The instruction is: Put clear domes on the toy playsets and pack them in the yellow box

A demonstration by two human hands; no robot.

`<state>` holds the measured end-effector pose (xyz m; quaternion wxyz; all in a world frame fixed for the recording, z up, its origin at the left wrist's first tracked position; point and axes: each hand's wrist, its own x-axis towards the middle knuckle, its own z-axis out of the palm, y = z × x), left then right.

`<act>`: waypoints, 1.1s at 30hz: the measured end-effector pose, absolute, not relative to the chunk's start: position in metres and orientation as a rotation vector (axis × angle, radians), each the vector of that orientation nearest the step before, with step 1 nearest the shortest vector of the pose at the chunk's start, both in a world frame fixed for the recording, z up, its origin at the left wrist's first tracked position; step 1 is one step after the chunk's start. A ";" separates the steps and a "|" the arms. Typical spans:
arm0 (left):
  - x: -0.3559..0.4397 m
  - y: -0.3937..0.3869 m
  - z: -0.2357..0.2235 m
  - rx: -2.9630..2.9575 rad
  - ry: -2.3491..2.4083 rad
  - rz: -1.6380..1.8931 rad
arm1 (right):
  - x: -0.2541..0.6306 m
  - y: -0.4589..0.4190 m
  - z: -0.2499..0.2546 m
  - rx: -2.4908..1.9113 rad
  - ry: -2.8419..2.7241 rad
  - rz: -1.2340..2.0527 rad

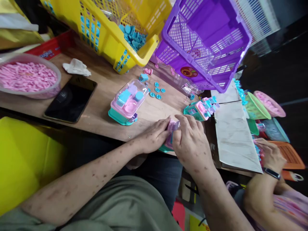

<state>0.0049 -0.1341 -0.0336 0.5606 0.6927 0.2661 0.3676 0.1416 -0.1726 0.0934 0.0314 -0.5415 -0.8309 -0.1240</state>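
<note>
At the table's near edge, a small plastic toy [169,141] with a pink top and teal base sits between my two hands, largely covered by them. My left hand [155,133] is closed against its left side. From the right, my right hand [192,141] grips it with bent fingers, and clear plastic shows near the fingertips. To the left stands a similar toy [128,104] with a clear dome over pink, blue and lilac pieces. A third toy [201,107], without a visible dome, lies to the right beside upright blue and lilac parts.
Small blue wheels [157,90] lie scattered behind the toys. A yellow basket [108,35] of blue parts and a purple basket [207,41] stand at the back. A phone [71,99] and a tub [59,75] of pink pieces are left. A co-worker's hand [271,154] is far right.
</note>
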 end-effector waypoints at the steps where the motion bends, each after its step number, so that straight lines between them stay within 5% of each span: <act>1: 0.004 -0.134 -0.033 1.611 0.628 0.871 | 0.146 -0.172 0.096 -1.667 -2.563 -0.321; 7: -0.001 -0.137 -0.038 1.501 0.600 0.968 | 0.173 -0.147 0.122 -1.758 -2.240 -0.065; 18: -0.002 -0.138 -0.048 1.424 0.446 1.154 | 0.180 -0.136 0.091 -2.123 -1.880 0.466; 23: -0.005 -0.140 -0.044 1.482 0.531 1.142 | 0.185 -0.138 0.095 -2.061 -1.809 0.555; 33: -0.016 -0.156 -0.018 2.222 0.847 1.295 | 0.186 -0.172 0.069 -1.681 -1.424 1.252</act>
